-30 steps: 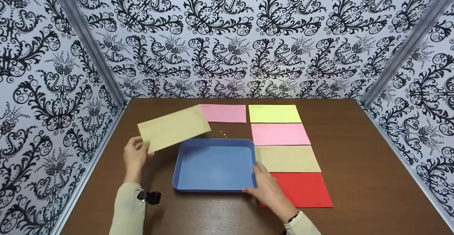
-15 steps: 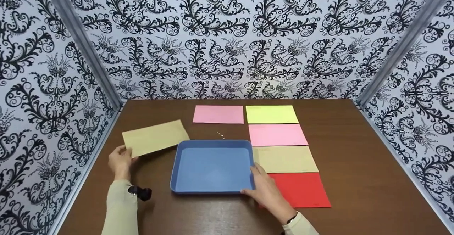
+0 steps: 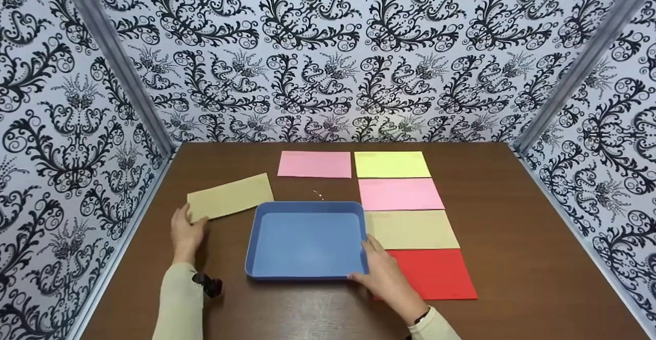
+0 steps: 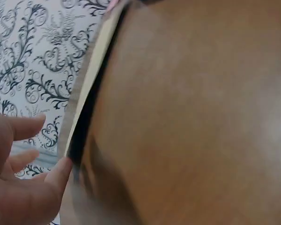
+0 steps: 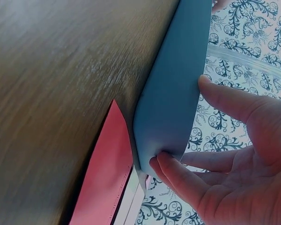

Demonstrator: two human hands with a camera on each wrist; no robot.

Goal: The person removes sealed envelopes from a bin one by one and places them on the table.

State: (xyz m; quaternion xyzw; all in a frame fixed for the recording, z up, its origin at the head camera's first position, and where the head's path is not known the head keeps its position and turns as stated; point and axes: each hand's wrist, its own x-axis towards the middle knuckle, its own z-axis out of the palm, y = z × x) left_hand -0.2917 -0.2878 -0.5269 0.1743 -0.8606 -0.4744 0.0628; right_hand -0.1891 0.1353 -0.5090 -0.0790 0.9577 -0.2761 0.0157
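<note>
A tan envelope [image 3: 230,197] lies aslant on the table to the left of a blue tray [image 3: 307,245]. At its left end is my left hand [image 3: 186,233], with fingers spread; in the left wrist view the thumb [image 4: 60,176] touches the envelope's edge [image 4: 91,77] and the other fingers stand apart from it. My right hand [image 3: 387,273] grips the near right corner of the tray, thumb on the front side and fingers along the right side. The right wrist view has this hand [image 5: 239,154] against the tray's outer wall [image 5: 173,89]. Nothing lies in the tray.
A column to the tray's right holds a yellow envelope [image 3: 392,164], a pink one, a second tan envelope [image 3: 415,230] and a red envelope [image 3: 435,276]. Another pink envelope [image 3: 315,164] lies behind the tray. Patterned walls enclose the brown table [image 3: 512,237].
My left hand carried the tan envelope left and down onto the table, then its fingers spread. The envelope lies a little further right than half a second ago. My right hand stays on the tray.
</note>
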